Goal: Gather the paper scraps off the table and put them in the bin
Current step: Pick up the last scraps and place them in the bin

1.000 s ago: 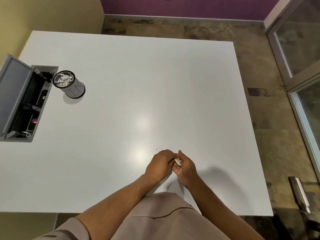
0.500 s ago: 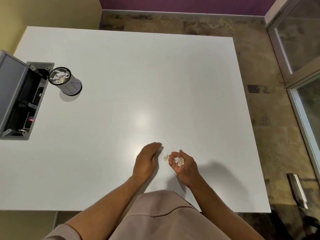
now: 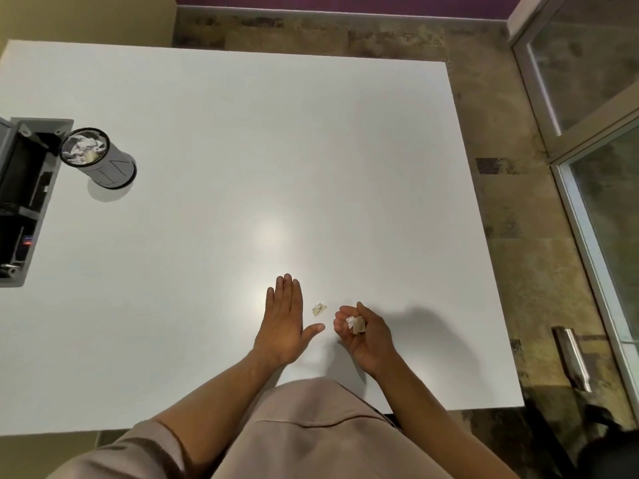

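- The gathering step was in hand: the right hand was cupped palm-up just above the table, its fingers curled loosely round a small clutch of paper scraps.
- The left hand lay flat, palm down, fingers straight and together, thumb spread toward the right hand, holding nothing.
- One loose scrap sat on the table between the two hands, just beside the left thumb and apart from the cupped palm.
- By my reckoning the next move called for the flat left hand to sweep or pinch that last scrap into the cupped right hand, with the right fingers kept curled so the held bits did not spill.
- After that, the load had a long way to go: the bin stood well apart, at the far left of the table, already holding crumpled paper.
- Just beside the bin, an open grey cable box was sunk into the table's left edge; a careless drop there might have landed scraps in it.
- Nothing stood on the table between the hands and the bin.
- A glass door with a metal handle stood to the right, away from the work.
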`<action>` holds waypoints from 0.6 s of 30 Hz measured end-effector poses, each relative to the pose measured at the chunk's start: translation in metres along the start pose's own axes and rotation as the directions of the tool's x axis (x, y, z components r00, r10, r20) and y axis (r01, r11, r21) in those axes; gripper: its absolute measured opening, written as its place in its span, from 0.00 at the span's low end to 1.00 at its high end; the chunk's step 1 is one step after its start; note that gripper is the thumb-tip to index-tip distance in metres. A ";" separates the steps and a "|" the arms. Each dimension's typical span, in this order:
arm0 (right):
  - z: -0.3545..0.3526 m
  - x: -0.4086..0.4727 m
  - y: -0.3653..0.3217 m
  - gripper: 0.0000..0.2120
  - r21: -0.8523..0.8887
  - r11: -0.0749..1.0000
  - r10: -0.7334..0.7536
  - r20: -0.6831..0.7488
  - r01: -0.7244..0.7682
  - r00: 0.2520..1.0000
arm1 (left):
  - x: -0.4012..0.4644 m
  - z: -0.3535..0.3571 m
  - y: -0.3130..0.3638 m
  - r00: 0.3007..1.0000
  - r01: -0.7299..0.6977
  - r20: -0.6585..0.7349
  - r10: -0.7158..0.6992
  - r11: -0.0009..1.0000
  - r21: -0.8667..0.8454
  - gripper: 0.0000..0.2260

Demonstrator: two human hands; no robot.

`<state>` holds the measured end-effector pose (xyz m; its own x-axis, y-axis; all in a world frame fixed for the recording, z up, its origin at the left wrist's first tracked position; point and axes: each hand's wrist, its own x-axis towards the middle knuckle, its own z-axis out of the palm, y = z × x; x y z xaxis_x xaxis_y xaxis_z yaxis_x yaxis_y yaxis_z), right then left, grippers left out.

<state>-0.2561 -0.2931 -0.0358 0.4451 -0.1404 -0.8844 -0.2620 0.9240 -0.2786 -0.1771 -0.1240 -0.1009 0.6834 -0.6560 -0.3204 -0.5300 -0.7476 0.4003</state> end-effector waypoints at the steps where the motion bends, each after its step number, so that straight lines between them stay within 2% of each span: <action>1: -0.003 0.000 0.000 0.15 0.016 1.000 0.001 0.009 -0.001 1.000 | 0.006 0.001 0.004 1.000 -0.015 -0.004 0.015 1.000 -0.018 0.43; 5: -0.014 -0.002 0.001 0.15 0.042 0.999 0.000 0.008 0.000 1.000 | 0.028 0.004 0.017 0.993 -0.122 0.003 0.122 0.991 -0.051 0.34; 10: -0.021 -0.005 0.002 0.16 0.059 0.998 -0.018 -0.027 0.020 0.999 | 0.045 0.004 0.018 0.948 -0.319 -0.017 0.319 0.948 -0.023 0.25; 18: -0.016 -0.010 0.006 0.15 0.050 0.999 -0.015 0.010 0.015 1.000 | 0.026 0.002 -0.019 0.850 -0.508 -0.125 0.512 0.859 0.063 0.18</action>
<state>-0.2762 -0.2919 -0.0344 0.4573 -0.1511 -0.8764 -0.2126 0.9383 -0.2727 -0.1507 -0.1270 -0.1184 0.3723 -0.9273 0.0395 -0.8340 -0.3155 0.4527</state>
